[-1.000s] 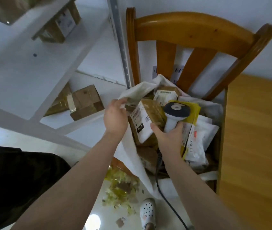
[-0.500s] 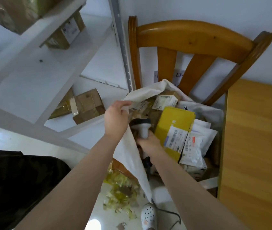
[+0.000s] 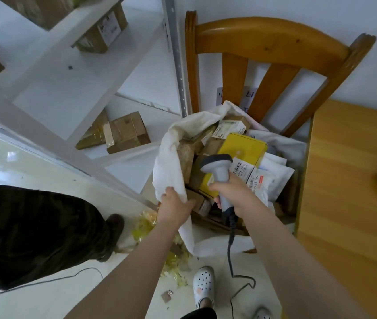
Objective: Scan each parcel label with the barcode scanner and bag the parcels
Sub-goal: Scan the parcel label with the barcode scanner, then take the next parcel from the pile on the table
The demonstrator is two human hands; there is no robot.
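Your left hand point(image 3: 175, 207) grips the near rim of the soft white cloth bag point(image 3: 168, 162), which sits on the wooden chair point(image 3: 270, 38). Your right hand point(image 3: 232, 195) is curled round the grey plastic barcode scanner point(image 3: 221, 178). Its handle runs up and away from you, and its rounded head sits over the brown cardboard parcels point(image 3: 186, 157), just beside a yellow box point(image 3: 243, 147) in the bag.

One scanner point(image 3: 219, 174), one white bag point(image 3: 168, 162), one yellow box point(image 3: 243, 147), one chair point(image 3: 270, 35).
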